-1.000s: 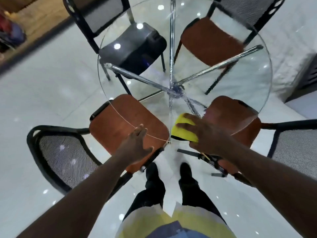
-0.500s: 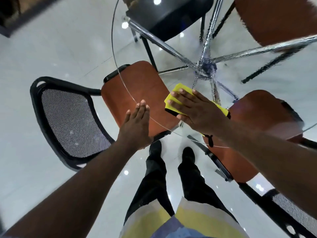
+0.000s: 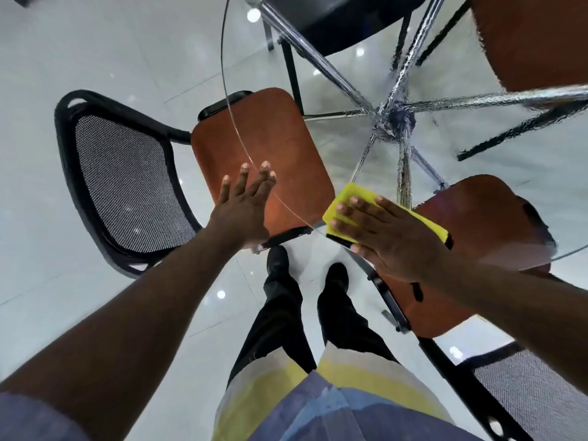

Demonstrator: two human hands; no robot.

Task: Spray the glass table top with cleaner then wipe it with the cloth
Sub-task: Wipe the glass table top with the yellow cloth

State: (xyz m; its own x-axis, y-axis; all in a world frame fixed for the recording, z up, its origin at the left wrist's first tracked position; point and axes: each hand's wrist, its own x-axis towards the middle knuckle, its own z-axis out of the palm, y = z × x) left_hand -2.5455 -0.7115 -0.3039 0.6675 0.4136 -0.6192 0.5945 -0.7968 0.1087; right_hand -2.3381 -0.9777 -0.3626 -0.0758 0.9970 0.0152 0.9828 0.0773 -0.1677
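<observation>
The round glass table top (image 3: 350, 128) fills the upper right, with chrome legs (image 3: 394, 119) meeting under its middle. A yellow cloth (image 3: 353, 198) lies flat on the glass near the near rim. My right hand (image 3: 388, 233) presses on it with fingers spread and pointing left. My left hand (image 3: 245, 208) is flat and empty, fingers apart, at the glass rim to the left of the cloth. No spray bottle is in view.
An orange-seated chair with a black mesh back (image 3: 127, 183) stands tucked under the left rim. A second orange chair (image 3: 496, 237) sits under the right side, a black one (image 3: 334, 20) and another orange one (image 3: 534, 39) farther off. My legs and shoes (image 3: 305, 281) stand on glossy white tiles.
The view has tilted down and closer to the near rim. My right hand slid the cloth back toward the near edge, then slightly right. My left hand stayed flat at the rim.
</observation>
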